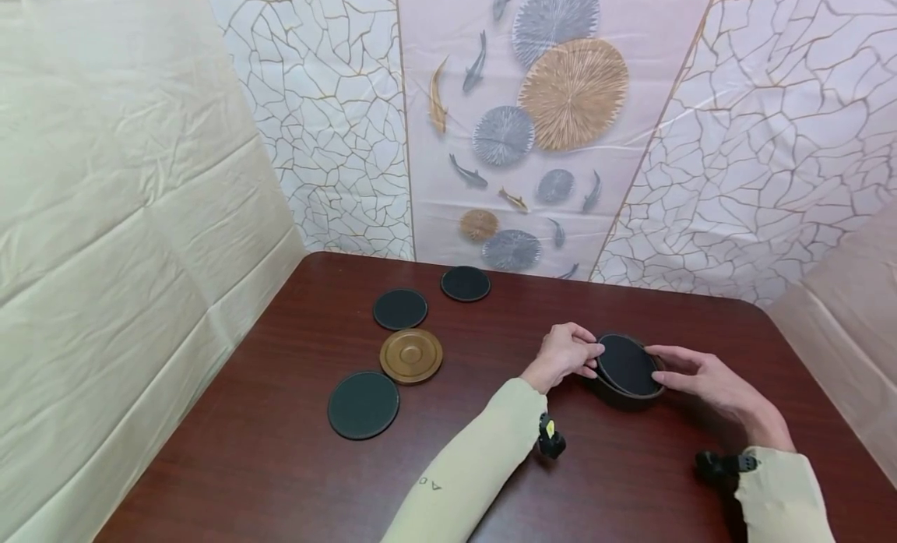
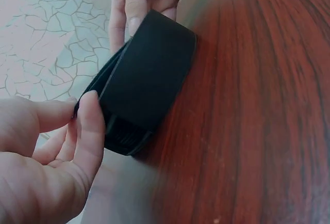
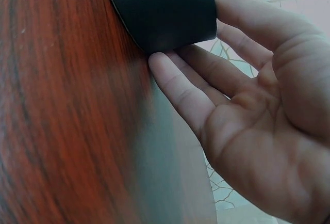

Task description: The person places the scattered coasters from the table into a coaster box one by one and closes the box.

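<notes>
A patterned cloth [image 1: 518, 192] stands behind the dark red wood-grained table [image 1: 280, 473], and two pale sleeves [image 1: 476, 457] come in from the near side. The left hand [image 1: 563, 352] and the right hand [image 1: 715, 379] meet at the right part of the table, on either side of the black round holder [image 2: 142, 72]. The right hand grips the holder's right side, thumb nearer and fingers farther round; the left hand pinches the left edge of the tilted disc [image 1: 627, 364] between thumb and fingertips.

What matters most, I judge, is the disc's angle to the holder: it lies over the mouth, its left edge standing above the rim at the left fingertips, its right part towards the right hand. Being round, it has no long axis; the left hand is nearer the raised edge. How deep its right side sits cannot be told.

The disc is thin, matt and near-black; the holder has a plain, smooth wall with a cut-out near the left hand. Well apart to the left lie a near dark disc [image 1: 363, 405], a ringed brown disc [image 1: 411, 356] just beyond it, a middle dark disc [image 1: 400, 308] and a far dark disc [image 1: 466, 283].
</notes>
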Demonstrator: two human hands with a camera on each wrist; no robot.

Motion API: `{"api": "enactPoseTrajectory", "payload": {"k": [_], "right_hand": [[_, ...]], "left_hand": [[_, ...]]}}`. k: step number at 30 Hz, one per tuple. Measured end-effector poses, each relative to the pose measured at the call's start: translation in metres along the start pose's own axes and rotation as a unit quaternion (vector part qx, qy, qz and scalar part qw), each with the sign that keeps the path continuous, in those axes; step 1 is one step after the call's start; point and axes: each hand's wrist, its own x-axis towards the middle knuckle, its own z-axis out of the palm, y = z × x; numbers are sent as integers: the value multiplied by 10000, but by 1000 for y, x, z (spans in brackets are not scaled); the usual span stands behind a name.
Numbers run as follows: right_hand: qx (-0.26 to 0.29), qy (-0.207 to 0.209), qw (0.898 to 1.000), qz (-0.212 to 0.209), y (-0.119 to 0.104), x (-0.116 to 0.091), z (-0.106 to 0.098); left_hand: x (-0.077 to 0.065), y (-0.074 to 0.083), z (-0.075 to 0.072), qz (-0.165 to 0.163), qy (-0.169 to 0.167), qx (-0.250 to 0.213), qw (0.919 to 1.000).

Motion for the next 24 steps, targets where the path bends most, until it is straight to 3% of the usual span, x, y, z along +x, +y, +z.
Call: {"api": "enactPoseTrajectory", "payload": {"k": [7,13,24], "right_hand": [[128,19,9999,-4,2,-1,1],[27,68,10000,-43,2,-2,3],[54,71,9999,-129,-1,-1,1]], "left_hand": [[0,0,-3,125,94,909,9957],[3,6,-11,270,132,1357,9903],[16,12,-58,636,58,2104,9755]]}}
